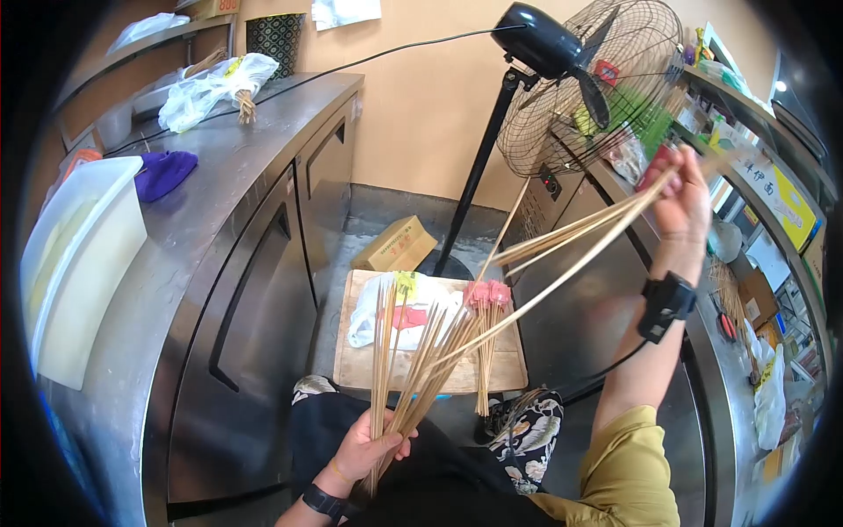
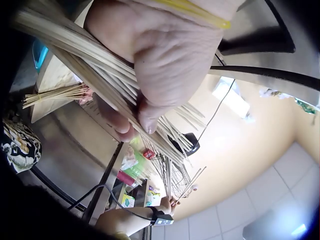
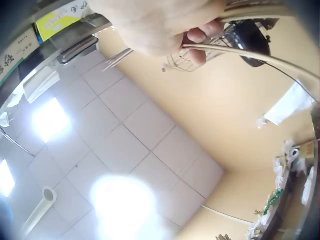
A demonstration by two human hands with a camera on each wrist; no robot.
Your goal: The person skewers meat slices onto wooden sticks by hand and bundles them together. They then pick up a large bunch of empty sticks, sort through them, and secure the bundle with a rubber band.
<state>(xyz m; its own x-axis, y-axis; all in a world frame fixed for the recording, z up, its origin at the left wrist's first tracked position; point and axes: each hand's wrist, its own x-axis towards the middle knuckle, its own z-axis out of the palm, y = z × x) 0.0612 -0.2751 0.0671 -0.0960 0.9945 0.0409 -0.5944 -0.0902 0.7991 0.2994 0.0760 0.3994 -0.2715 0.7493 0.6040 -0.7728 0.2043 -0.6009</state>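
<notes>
The left hand [image 1: 373, 446] grips a thick bundle of thin wooden skewers [image 1: 421, 373] low down, the sticks fanning upward; in the left wrist view its thumb lies across the bundle [image 2: 95, 62]. Raised at the right, the right hand [image 1: 683, 202] pinches several long skewers [image 1: 571, 230], some of them bent, their far ends reaching down toward the left bundle. In the right wrist view curled fingers [image 3: 197, 42] hold a bent stick [image 3: 250, 54]. On a wooden board [image 1: 351, 364] lie skewers with pink tops [image 1: 486, 303] and a white plastic bag [image 1: 364, 316].
A black standing fan [image 1: 540, 39] rises behind the board, beside a cardboard box [image 1: 395, 246]. Steel counters flank both sides; the left one [image 1: 263, 132] holds a white tub [image 1: 92, 263], a purple cloth [image 1: 164, 174] and a bagged bundle [image 1: 215, 88]. Packed shelves stand at the right.
</notes>
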